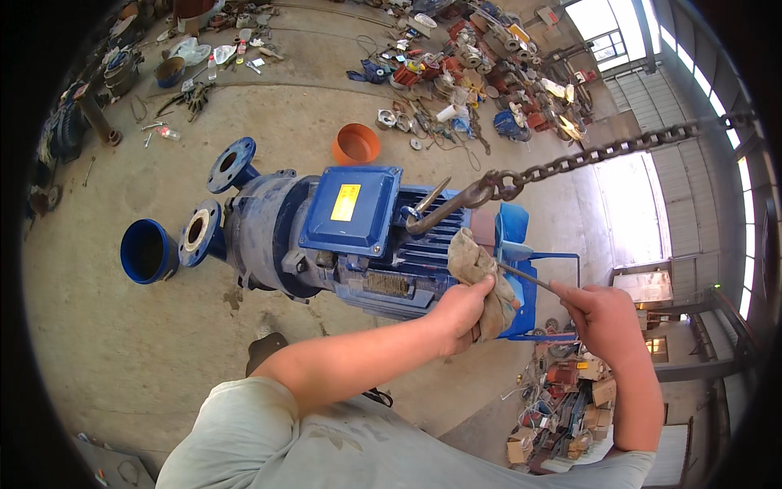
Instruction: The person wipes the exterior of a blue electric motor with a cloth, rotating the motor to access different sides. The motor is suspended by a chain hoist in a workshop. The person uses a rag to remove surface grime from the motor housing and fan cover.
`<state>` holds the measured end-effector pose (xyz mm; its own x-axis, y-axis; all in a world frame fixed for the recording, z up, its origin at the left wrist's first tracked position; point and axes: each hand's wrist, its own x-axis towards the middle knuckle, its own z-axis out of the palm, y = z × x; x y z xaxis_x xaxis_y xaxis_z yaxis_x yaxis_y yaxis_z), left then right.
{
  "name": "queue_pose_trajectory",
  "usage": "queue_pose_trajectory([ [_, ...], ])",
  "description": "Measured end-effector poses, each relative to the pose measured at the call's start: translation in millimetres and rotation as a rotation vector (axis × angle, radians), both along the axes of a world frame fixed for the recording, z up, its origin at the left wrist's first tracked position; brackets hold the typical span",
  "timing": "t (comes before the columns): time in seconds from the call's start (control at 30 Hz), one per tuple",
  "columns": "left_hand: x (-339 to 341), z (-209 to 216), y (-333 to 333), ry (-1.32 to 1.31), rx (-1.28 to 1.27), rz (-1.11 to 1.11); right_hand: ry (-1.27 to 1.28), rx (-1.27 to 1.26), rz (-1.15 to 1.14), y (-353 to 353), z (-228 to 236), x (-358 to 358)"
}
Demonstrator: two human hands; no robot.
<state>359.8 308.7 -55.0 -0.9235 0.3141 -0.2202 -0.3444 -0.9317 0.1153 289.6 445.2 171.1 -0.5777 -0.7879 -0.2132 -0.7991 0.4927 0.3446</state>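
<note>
My left hand [466,316] is closed on a crumpled, stained tan cloth [481,281], next to the fan end of a blue electric motor pump [383,281]. In my right hand [601,319] is a thin dark metal rod [525,275], its far end reaching the cloth. Behind the cloth, a blue fan [511,228] shows at the motor's right end, partly hidden. A steel hook [448,213] sits at the top of the motor, hanging on a heavy chain [603,152]. The blue terminal box [352,210] bears a yellow label.
Two flanged pipe ends [198,232] stick out at the pump's left. A blue bucket [148,251] and an orange bowl [356,144] stand on the concrete floor. Parts and tools lie heaped at the back [481,57] and lower right [562,399].
</note>
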Motion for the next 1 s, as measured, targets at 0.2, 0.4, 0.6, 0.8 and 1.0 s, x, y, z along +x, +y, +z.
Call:
queue_pose_trajectory([
  [0.2, 17, -16, 4, -0.042, -0.17, 0.045, -0.054, 0.191, 0.048, -49, 18, -33],
  [0.4, 78, -45, -23, 0.093, -0.812, 0.435, -0.031, 0.344, 0.287, -106, -20, -21],
  [0.6, 72, -34, -26, 0.234, -1.373, 0.457, -0.045, 0.408, 0.229, -108, 4, -2],
  [0.8, 69, -32, -13, 0.299, -1.429, 0.488, -0.017, 0.453, 0.265, -95, 5, -13],
  [1.0, 80, -47, -40, 0.161, -1.525, 0.486, -0.11, 0.352, 0.29, -91, -23, -3],
])
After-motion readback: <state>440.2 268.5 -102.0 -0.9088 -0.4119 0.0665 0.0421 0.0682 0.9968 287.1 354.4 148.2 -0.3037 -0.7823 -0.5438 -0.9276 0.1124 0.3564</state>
